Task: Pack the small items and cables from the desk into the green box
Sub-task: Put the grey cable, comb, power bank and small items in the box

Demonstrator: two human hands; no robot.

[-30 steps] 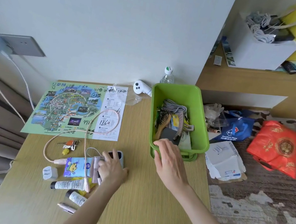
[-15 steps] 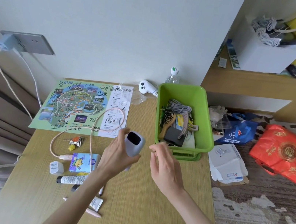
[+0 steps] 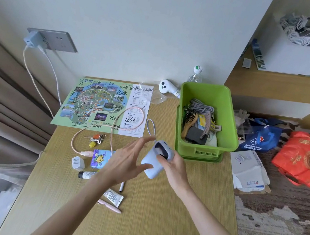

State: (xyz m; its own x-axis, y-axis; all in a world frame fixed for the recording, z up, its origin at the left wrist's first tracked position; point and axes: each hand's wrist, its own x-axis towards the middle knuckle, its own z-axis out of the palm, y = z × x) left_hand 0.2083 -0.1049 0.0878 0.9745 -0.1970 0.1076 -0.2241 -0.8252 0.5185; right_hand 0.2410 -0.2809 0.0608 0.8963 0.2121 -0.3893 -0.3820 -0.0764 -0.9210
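- Well left of the green box (image 3: 206, 92), a white plug adapter (image 3: 78, 163) and a bunch of keys (image 3: 96, 138) are lying on the desk (image 3: 153, 228). A pink cable (image 3: 86, 153) is looping up from beside them across a printed map (image 3: 101, 105).
- Left of the box, the left hand (image 3: 127, 161) is hovering with fingers straight and spread, gripping nothing. Its thumb is resting against the lower end of the power bank.
- Just left of the box's near corner, the pale blue power bank (image 3: 151, 163) is hanging tilted above the desk, its strap loop (image 3: 146, 128) sticking up toward the map.
- Close to the box's near wall, the right hand (image 3: 176, 169) is clamping the power bank, thumb on its dark face, fingers curling behind.
- Inside the box, a hairbrush (image 3: 190, 120) and a grey cord (image 3: 202, 107) are lying among other small items.
- Right of the box, a red bag (image 3: 308, 160) is sitting on the floor.
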